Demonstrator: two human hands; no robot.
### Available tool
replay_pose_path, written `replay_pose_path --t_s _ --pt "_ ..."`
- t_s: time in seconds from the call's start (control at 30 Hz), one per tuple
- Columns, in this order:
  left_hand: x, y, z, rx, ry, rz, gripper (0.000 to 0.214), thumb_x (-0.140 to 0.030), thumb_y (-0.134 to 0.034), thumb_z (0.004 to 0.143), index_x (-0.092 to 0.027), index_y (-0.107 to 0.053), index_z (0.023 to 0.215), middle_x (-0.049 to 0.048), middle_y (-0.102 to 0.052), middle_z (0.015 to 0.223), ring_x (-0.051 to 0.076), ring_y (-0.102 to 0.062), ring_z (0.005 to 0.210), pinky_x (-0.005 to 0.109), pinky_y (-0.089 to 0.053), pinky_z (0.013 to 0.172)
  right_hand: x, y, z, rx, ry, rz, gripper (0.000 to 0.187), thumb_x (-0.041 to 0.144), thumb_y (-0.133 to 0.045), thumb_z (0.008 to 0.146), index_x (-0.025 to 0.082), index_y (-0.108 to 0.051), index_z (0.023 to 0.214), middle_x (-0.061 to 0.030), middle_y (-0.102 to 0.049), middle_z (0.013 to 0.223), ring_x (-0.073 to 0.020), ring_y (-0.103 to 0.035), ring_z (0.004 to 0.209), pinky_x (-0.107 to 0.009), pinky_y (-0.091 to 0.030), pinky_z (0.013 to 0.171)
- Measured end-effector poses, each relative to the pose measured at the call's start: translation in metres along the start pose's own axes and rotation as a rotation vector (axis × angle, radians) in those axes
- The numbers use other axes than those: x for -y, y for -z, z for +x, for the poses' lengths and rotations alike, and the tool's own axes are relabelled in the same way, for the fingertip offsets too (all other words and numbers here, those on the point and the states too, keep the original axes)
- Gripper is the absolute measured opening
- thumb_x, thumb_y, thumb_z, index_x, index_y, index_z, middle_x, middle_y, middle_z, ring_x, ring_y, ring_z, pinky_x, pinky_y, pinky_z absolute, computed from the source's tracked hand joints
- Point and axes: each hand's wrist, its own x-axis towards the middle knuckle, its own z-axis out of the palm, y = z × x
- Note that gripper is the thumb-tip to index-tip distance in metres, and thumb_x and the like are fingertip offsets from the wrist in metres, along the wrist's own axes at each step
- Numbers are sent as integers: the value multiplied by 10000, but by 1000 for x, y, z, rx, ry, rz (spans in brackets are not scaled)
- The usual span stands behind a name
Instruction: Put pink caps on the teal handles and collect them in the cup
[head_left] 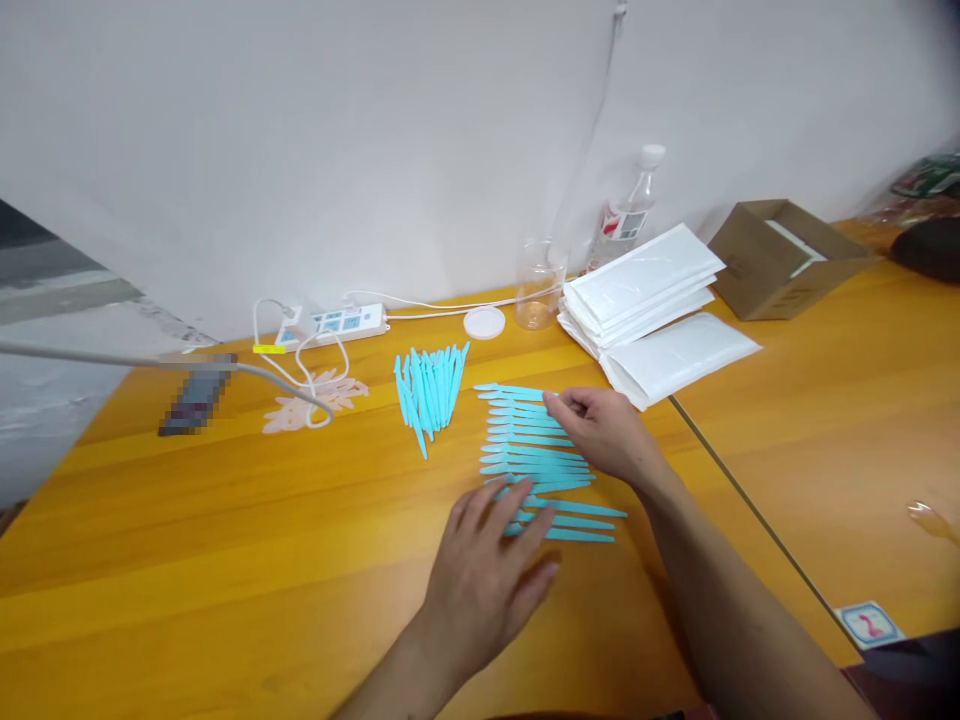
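A column of thin turquoise plastic sticks (pixel 540 457), shaped like small knives or razors, lies side by side on the wooden table. At the far end of the column my right hand (pixel 600 425) pinches the right end of the topmost stick between thumb and forefinger. My left hand (pixel 487 560) hovers over or rests on the lower sticks with its fingers spread; contact is hard to judge, and it covers their left ends. Left of the column sits a bunched pile of the same turquoise sticks (pixel 429 385), most of them pointing away from me.
Behind are a power strip (pixel 349 322) with white cables, pale pink pieces (pixel 319 400), a round lid (pixel 484 321), a clear jar (pixel 538 285) and a water bottle (pixel 624 215). White padded envelopes (pixel 645 280) and a cardboard box (pixel 765 270) stand right; a blurred dark object (pixel 196 398) lies left.
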Motion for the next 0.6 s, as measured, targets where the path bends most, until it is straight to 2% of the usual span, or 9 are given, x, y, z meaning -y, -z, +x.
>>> replay_pose_path --t_s 0.1,0.23,0.3,0.37,0.4,0.47,0.53,0.6 --pt "-10 -13 21 72 3 73 666 -516 -555 892 -322 -361 1499 88 -276 1608 380 -204 1476 640 -246 1142 -6 3 5 -142 -42 77 542 603 -473 903 156 -635 644 10 -513 545 -123 -437 531 -258 -299 522" --pt "-6 -32 45 45 155 116 743 -605 -523 871 -287 -336 1516 107 -221 1626 407 -110 1493 671 -184 1152 -18 7 11 -285 -104 104 630 660 -379 928 144 -718 802 -20 -585 563 -168 -542 566 -267 -376 561" --pt "-1 -38 52 34 201 125 737 -619 -498 877 -266 -355 1508 115 -229 1623 412 -101 1493 668 -177 1154 -23 3 12 -253 -49 17 639 613 -299 975 143 -730 928 -74 -683 713 -205 -624 698 -290 -444 665" --pt "3 -41 54 31 231 132 741 -640 -466 882 -245 -370 1502 127 -235 1620 412 -112 1491 664 -171 1157 -26 -6 10 -175 93 -150 608 550 -273 1000 127 -688 1138 -159 -715 1046 -265 -640 1002 -352 -462 869" --pt "4 -42 54 35 243 136 750 -652 -449 883 -235 -372 1501 133 -240 1617 408 -124 1490 656 -169 1161 -26 -12 8 -124 171 -247 598 535 -284 1000 120 -633 1252 -190 -652 1235 -298 -571 1176 -401 -422 978" --pt "5 -43 54 48 257 143 773 -663 -429 885 -204 -366 1504 152 -259 1608 397 -150 1488 634 -166 1173 -25 -26 3 -19 279 -419 629 545 -314 988 121 -499 1414 -200 -435 1497 -349 -334 1411 -515 -279 1118" --pt "6 -46 56 59 261 151 796 -657 -430 886 -175 -345 1514 173 -275 1597 392 -159 1487 621 -160 1179 -23 -37 -1 67 307 -527 667 572 -316 979 142 -416 1478 -177 -290 1585 -373 -180 1476 -598 -166 1149" --pt "8 -49 58 61 258 153 821 -655 -450 877 -164 -322 1522 184 -275 1595 392 -148 1489 618 -146 1180 -22 -44 -4 87 308 -579 687 583 -296 979 138 -388 1494 -172 -250 1601 -377 -130 1488 -627 -107 1152"
